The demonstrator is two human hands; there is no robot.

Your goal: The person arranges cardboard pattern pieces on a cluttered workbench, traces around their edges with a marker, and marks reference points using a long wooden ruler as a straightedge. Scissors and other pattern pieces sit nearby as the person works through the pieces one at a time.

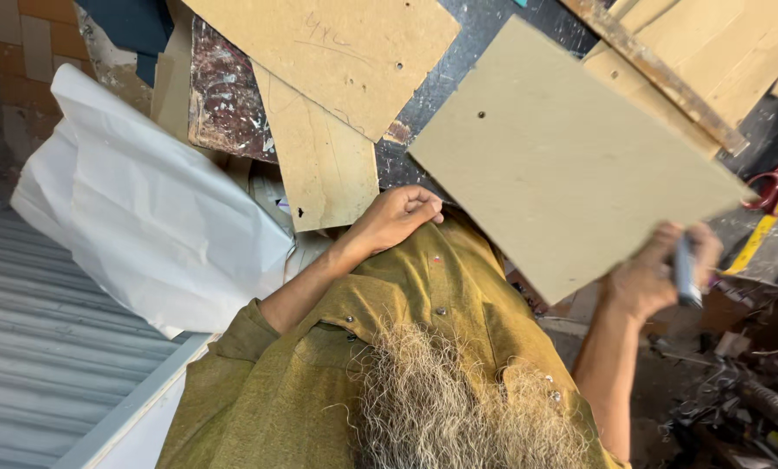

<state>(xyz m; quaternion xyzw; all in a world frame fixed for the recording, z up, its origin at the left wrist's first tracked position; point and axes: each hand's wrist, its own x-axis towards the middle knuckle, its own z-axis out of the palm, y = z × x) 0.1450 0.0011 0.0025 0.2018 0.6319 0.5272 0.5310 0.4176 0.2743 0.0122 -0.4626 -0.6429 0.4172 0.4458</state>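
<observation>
Nearest the camera we see a mustard-green shirt (423,321) with small buttons. Above it, we take the large cardboard panel (562,156) as our landmark; it is tilted over the dark, paint-flecked desk (467,61). At the panel's lower right corner, our right hand (658,274) is clamped on a grey marker (684,271), blurred, and touches the panel's edge. At the panel's lower left, our left hand (397,217) is curled loosely, fingers together; we cannot tell whether it holds anything. Left of the panel lie smaller cardboard pieces (319,165), and farther left white paper sheets (145,208). Right of the panel, red-handled scissors (775,187) lie well apart.
</observation>
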